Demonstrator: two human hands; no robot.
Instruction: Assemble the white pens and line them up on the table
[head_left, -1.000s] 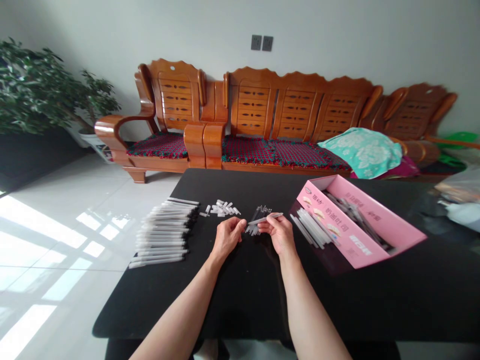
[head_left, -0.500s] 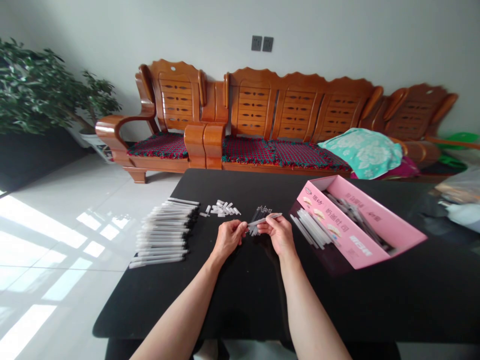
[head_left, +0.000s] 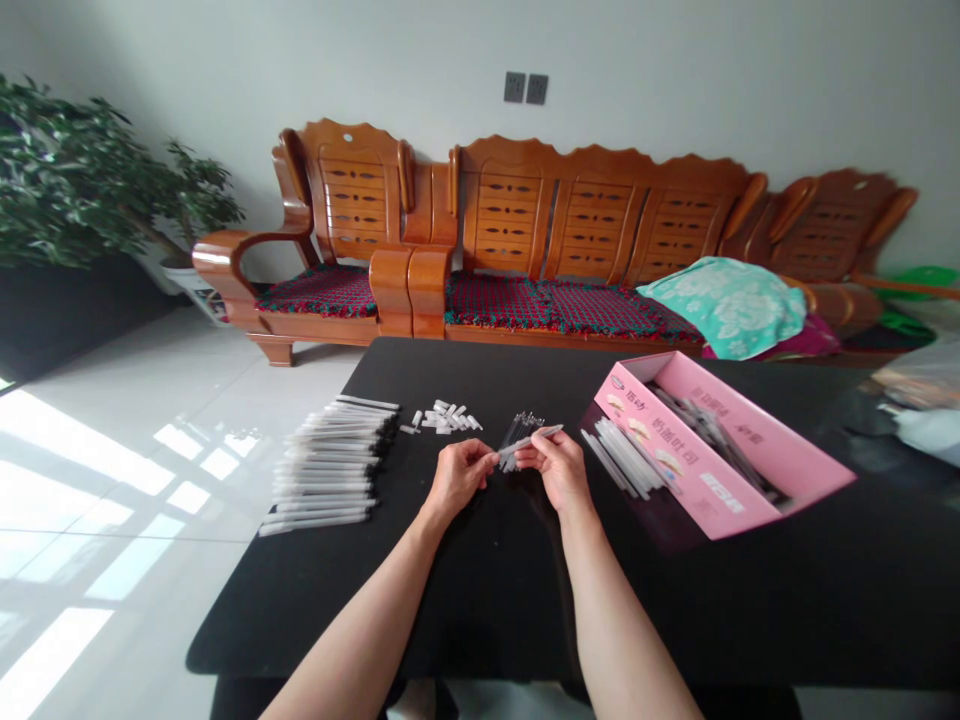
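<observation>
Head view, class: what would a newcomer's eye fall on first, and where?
Probably the open pink box, right of centre on the black table. Next, just below the view's middle, the left hand and right hand hold a thin pale tube between them. Behind, carved wooden seats line the wall, with a turquoise cloth on them toward the right.

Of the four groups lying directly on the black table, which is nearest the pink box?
The white tubes, beside the pink box, along its printed side. The black-ended sticks, short white pieces and thin dark sticks lie farther left.
</observation>
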